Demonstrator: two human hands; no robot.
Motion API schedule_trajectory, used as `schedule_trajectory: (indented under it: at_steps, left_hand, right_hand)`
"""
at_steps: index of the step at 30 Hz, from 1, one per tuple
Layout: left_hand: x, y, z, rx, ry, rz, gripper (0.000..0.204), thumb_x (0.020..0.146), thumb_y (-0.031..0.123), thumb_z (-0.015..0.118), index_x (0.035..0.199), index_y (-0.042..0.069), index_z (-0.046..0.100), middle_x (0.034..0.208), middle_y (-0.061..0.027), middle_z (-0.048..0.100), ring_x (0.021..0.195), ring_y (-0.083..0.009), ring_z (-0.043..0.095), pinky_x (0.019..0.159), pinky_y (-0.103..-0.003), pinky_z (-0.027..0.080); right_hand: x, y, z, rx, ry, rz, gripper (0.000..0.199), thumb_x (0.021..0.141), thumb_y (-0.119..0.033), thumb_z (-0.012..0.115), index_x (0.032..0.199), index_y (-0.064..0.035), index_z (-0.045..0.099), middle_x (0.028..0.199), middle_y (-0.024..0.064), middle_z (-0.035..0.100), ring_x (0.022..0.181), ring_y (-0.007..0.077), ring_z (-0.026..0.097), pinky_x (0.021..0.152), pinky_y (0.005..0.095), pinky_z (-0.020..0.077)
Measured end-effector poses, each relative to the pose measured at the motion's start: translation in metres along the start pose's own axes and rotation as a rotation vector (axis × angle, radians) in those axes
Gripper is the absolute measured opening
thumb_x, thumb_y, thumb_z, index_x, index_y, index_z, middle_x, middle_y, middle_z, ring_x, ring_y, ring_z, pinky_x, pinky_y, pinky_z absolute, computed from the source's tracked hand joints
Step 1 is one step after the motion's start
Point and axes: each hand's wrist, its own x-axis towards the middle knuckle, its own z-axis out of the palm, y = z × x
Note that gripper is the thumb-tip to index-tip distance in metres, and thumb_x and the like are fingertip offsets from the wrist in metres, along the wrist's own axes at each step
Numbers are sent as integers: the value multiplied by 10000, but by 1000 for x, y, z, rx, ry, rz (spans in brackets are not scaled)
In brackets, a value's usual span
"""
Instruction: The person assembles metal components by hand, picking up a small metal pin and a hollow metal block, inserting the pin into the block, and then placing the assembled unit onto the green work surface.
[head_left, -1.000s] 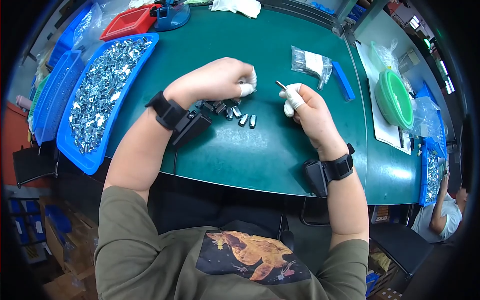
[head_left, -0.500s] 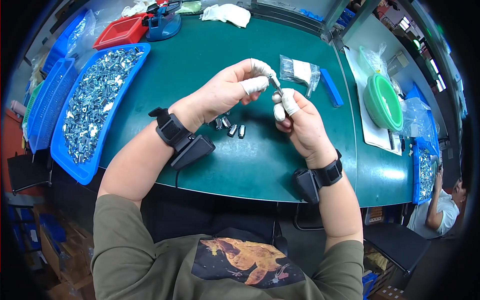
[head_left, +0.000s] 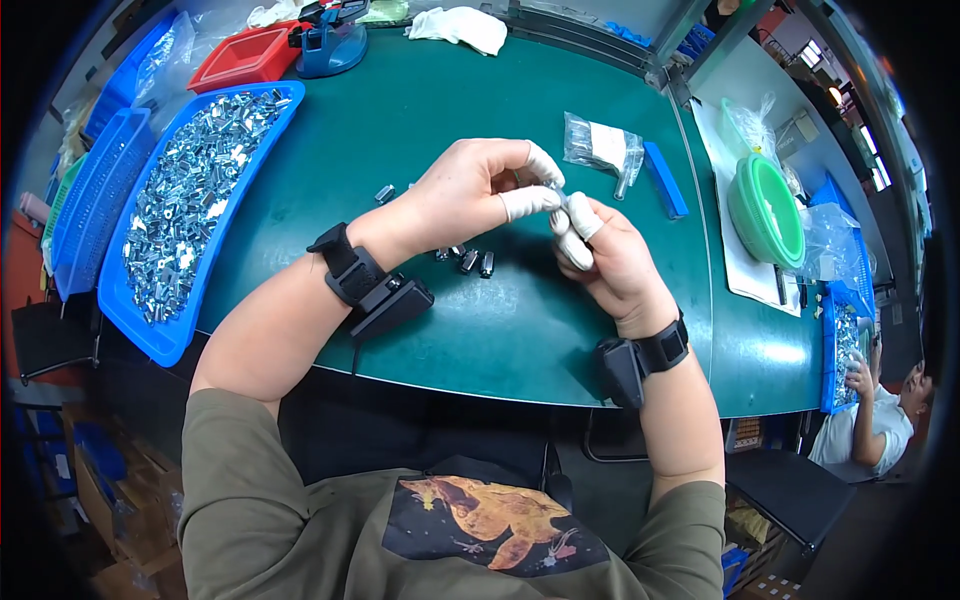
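Note:
My left hand (head_left: 468,198) and my right hand (head_left: 612,248) meet above the green table, white coverings on their thumbs and some fingers. Between the fingertips is a small shiny metal part (head_left: 560,194), mostly hidden; both hands pinch at it. Under my left wrist and palm lie several small metal pieces (head_left: 487,264), silvery with dark ends. Another such metal piece (head_left: 385,194) rests beyond the left wrist. To the left, a blue tray (head_left: 172,345) is full of similar small metal parts.
A clear bag with metal parts (head_left: 604,147) and a blue bar (head_left: 666,181) lie beyond my right hand. Green bowls (head_left: 768,212) stand on the right. At the back left are a red basket (head_left: 240,60) and a blue tool (head_left: 332,48). A co-worker (head_left: 868,430) sits at far right.
My left fingers have come down and right, closing over the metal part at my right fingertips, which now shows less. The loose piece beyond my left wrist has come into sight.

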Motion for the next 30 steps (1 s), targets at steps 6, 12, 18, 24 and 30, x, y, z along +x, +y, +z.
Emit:
schedule_trajectory:
  at_steps: [6, 12, 18, 24, 30]
  left_hand:
    - [0, -1, -4, 136, 9, 100, 137, 793, 124, 618, 892, 33, 593, 784, -13, 601, 647, -57, 523, 582, -204, 437]
    - [3, -7, -49, 95, 294, -18, 180, 786, 137, 625, 930, 34, 597, 791, -27, 606, 676, -78, 537, 576, -216, 435]
    - [-48, 36, -145, 759, 731, -262, 273, 764, 223, 641, 940, 17, 608, 873, -82, 620, 716, -143, 568, 646, -281, 457]
    - [-82, 43, -133, 1475, 630, -241, 299, 754, 231, 626, 967, 23, 608, 949, -152, 606, 854, -255, 580, 786, -354, 445]
    - [-52, 5, -54, 939, 132, -205, 283, 753, 203, 604, 974, 26, 600, 918, -175, 588, 949, -283, 532, 806, -360, 433]
  right_hand:
    - [2, 2, -2, 35, -19, 21, 234, 916, -247, 411, 853, -56, 531, 561, -45, 418, 455, 30, 305, 429, 182, 237]
    - [8, 4, 3, -320, 239, -147, 241, 915, -250, 417, 838, -61, 544, 573, -47, 438, 481, 27, 323, 442, 175, 245]
    - [11, 6, -5, -360, 308, -149, 237, 912, -248, 427, 826, -68, 555, 580, -51, 445, 499, 29, 337, 461, 166, 254]
    - [12, 3, -7, -409, 344, -129, 236, 910, -254, 429, 829, -71, 555, 584, -48, 446, 511, 34, 347, 466, 173, 262]
    - [13, 6, -14, -368, 343, -126, 236, 908, -260, 431, 830, -75, 555, 588, -47, 450, 519, 35, 352, 471, 178, 265]
